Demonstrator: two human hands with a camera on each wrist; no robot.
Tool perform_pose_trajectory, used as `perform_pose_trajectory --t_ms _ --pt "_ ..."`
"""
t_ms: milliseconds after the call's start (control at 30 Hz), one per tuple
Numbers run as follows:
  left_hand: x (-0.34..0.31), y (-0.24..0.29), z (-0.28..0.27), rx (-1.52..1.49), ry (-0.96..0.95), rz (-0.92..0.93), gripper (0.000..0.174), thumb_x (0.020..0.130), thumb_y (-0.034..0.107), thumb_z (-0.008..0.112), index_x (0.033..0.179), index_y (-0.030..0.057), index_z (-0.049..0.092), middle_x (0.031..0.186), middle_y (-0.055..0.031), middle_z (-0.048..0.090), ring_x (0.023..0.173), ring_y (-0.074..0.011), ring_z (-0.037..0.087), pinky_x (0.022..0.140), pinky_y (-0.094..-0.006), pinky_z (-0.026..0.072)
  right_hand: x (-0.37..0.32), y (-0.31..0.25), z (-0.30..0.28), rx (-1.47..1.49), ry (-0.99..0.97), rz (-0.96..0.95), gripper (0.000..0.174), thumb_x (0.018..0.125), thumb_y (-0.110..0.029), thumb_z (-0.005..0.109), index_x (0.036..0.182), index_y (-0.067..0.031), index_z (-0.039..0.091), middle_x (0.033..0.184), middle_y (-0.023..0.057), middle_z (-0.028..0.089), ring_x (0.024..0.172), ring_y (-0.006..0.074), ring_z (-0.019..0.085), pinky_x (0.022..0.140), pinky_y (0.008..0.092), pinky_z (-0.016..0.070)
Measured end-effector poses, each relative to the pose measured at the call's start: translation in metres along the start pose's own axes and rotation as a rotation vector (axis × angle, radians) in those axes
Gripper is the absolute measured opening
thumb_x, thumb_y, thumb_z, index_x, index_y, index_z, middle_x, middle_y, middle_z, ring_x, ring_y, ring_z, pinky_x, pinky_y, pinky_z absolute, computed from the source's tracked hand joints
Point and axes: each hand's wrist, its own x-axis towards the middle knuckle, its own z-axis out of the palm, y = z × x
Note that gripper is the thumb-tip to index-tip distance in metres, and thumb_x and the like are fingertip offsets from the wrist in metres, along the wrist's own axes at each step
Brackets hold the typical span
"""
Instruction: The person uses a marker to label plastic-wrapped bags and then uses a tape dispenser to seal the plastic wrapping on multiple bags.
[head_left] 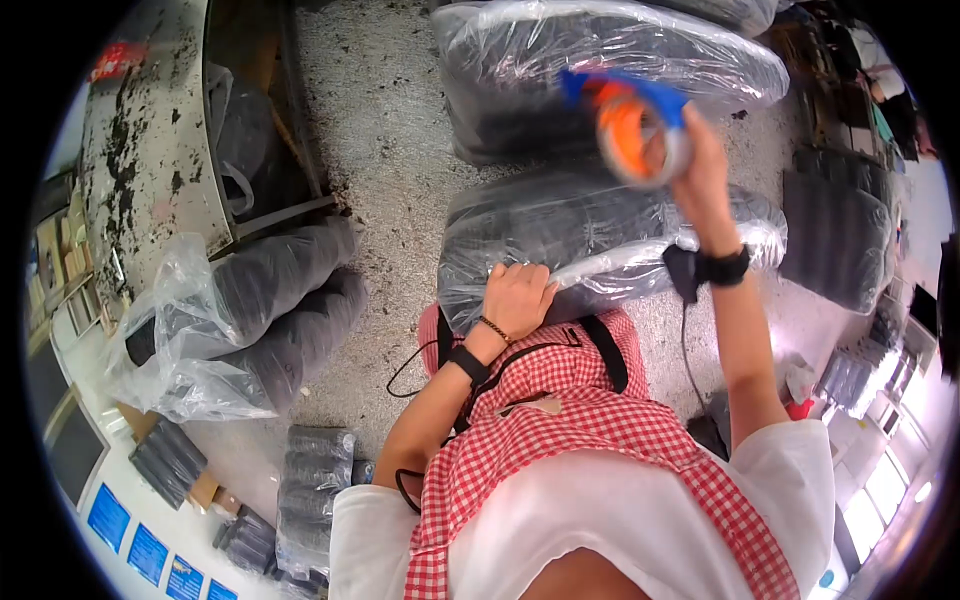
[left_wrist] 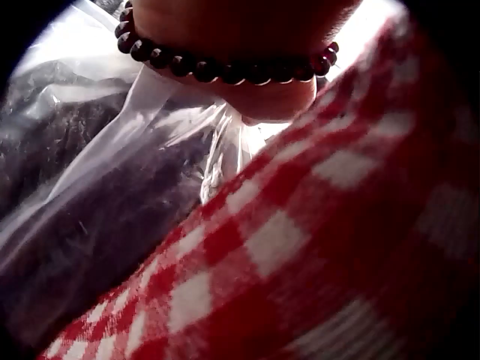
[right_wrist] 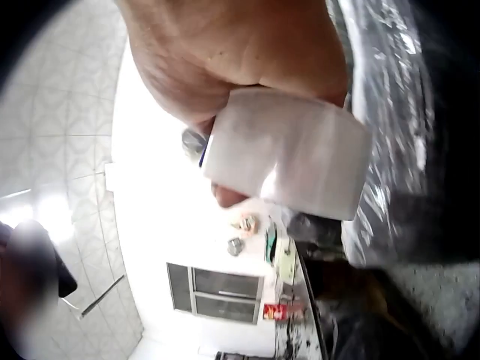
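A blue and orange tape dispenser [head_left: 655,95] is held up in my right hand [head_left: 705,175], blurred in the head view. Its wide roll of clear tape [right_wrist: 289,154] fills the middle of the right wrist view, with the palm against it. In front of my body lies a dark bundle in a clear plastic bag [head_left: 570,215]. My left hand [head_left: 515,298] grips the near left end of this bag, where the plastic [left_wrist: 221,154] is gathered into tight folds beneath the hand. Most left fingers are hidden in the left wrist view. The red checked apron [head_left: 560,375] touches the bundle's near side.
Another bagged bundle [head_left: 610,60] lies just beyond, on the speckled grey tabletop [head_left: 365,120]. To the left, two dark rolls [head_left: 290,270] share a loose plastic bag. A worn metal panel [head_left: 145,150] stands at the upper left, and more wrapped bundles [head_left: 835,235] are at the right.
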Motion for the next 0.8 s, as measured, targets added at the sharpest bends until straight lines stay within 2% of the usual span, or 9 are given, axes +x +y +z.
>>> perform_pose_trajectory --t_ms 67,200,267,300,467,533,667,733,800 --pt "-0.006 0.000 0.002 -0.085 0.037 0.010 0.020 0.084 0.026 0.057 0.081 0.0067 0.052 0.069 -0.0080 0.058 0.067 -0.0259 0.055 0.065 -0.0372 0.0353 -0.039 0.027 0.026 -0.030 0.015 0.154 0.029 0.093 -0.033 0.052 0.094 -0.0046 0.057 0.074 0.0043 0.061 0.056 0.0118 0.059 0.055 0.0259 0.0492" --pt "-0.012 -0.003 0.006 -0.081 0.049 0.025 0.024 0.085 0.028 0.056 0.078 0.0065 0.050 0.065 -0.0098 0.057 0.062 -0.0269 0.055 0.062 -0.0385 0.0363 -0.055 0.074 0.068 -0.222 -0.046 0.157 0.031 0.095 -0.033 0.049 0.090 -0.0040 0.057 0.069 0.0042 0.061 0.053 0.0118 0.057 0.050 0.0259 0.0471" --pt "-0.011 -0.007 0.008 -0.069 0.069 0.043 0.025 0.085 0.029 0.056 0.078 0.0055 0.050 0.061 -0.0107 0.056 0.058 -0.0285 0.055 0.062 -0.0399 0.0378 -0.062 0.115 0.038 -0.469 -0.112 0.226 0.031 0.095 -0.032 0.048 0.089 -0.0031 0.058 0.068 0.0050 0.061 0.051 0.0128 0.057 0.048 0.0267 0.0466" --pt "-0.010 -0.008 0.006 -0.063 0.060 0.036 0.025 0.085 0.029 0.056 0.078 0.0054 0.050 0.060 -0.0114 0.056 0.058 -0.0294 0.056 0.063 -0.0406 0.0390 -0.084 0.090 0.046 -0.369 -0.086 0.353 0.031 0.095 -0.032 0.049 0.089 -0.0018 0.057 0.069 0.0047 0.061 0.052 0.0120 0.057 0.048 0.0261 0.0454" --pt "0.023 -0.023 -0.006 0.018 0.011 -0.055 0.031 0.086 0.036 0.054 0.082 0.0059 0.051 0.065 -0.0155 0.061 0.062 -0.0339 0.059 0.067 -0.0444 0.0429 -0.186 0.064 0.036 -0.572 0.087 -0.088 0.025 0.095 -0.025 0.051 0.088 -0.0014 0.055 0.067 -0.0017 0.054 0.058 0.0071 0.048 0.053 0.0245 0.0402" --pt "0.042 -0.038 -0.010 0.061 0.041 -0.058 0.034 0.087 0.040 0.052 0.085 0.0065 0.051 0.066 -0.0159 0.061 0.063 -0.0357 0.059 0.066 -0.0456 0.0428 -0.249 0.071 0.008 -0.608 0.110 -0.005 0.023 0.093 -0.022 0.052 0.087 -0.0006 0.054 0.066 -0.0012 0.051 0.061 0.0079 0.044 0.055 0.0254 0.0387" --pt "0.072 -0.061 -0.019 0.010 0.028 -0.057 0.035 0.089 0.041 0.050 0.086 0.0069 0.050 0.068 -0.0161 0.062 0.066 -0.0352 0.061 0.065 -0.0454 0.0424 -0.363 0.126 -0.052 -0.900 0.102 0.127 0.022 0.090 -0.021 0.053 0.085 0.0013 0.053 0.062 0.0117 0.054 0.057 0.0155 0.054 0.053 0.0313 0.0415" --pt "0.069 -0.057 -0.015 0.031 0.032 -0.040 0.033 0.089 0.040 0.050 0.086 0.0068 0.050 0.067 -0.0161 0.062 0.066 -0.0350 0.061 0.065 -0.0456 0.0423 -0.355 0.170 -0.061 -0.923 0.150 0.116 0.023 0.091 -0.021 0.053 0.087 0.0015 0.054 0.063 0.0164 0.056 0.057 0.0215 0.058 0.053 0.0352 0.0427" --pt "0.054 -0.047 -0.012 0.040 0.045 -0.029 0.032 0.088 0.039 0.051 0.087 0.0066 0.050 0.067 -0.0161 0.062 0.065 -0.0354 0.061 0.064 -0.0458 0.0421 -0.310 0.215 -0.050 -0.955 0.178 0.193 0.034 0.091 -0.033 0.050 0.091 0.0011 0.057 0.070 0.0225 0.060 0.064 0.0351 0.061 0.058 0.0428 0.0461"
